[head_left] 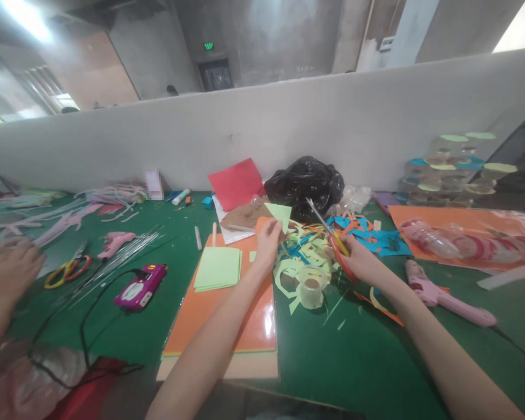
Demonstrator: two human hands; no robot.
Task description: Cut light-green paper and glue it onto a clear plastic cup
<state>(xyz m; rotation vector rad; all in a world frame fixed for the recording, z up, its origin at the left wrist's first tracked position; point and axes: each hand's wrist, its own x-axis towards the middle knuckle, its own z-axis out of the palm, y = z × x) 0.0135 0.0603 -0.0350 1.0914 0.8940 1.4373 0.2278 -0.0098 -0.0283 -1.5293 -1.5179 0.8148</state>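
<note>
Paper cutting looks well under way, judging by the heap of paper scraps (295, 248) on the green worktop (354, 373), mostly pale green with blue and orange strips mixed in. At the far right, a group of clear plastic cups (441, 175) carries green and blue paper tops, which look like finished pieces. What seems left is a stack of green squares (217, 268), apparently uncut, lying on an orange sheet (227, 321), along with the piece in hand: the green paper (280, 214) is pinched in the fingers of the left hand (270, 238), raised just beyond that stack, one corner pointing up. A bit of orange shows beside those fingers — whether it is held too, I cannot tell. The left forearm reaches forward across the orange sheet, the wrist bent slightly. The right hand (354, 256) grips the scissors (340, 244) by their handles, above the right edge of the scraps, with the blades angled up and leftward, apart from the green paper — so no cut is being made at this moment. The right forearm comes in diagonally from the lower right corner.
</note>
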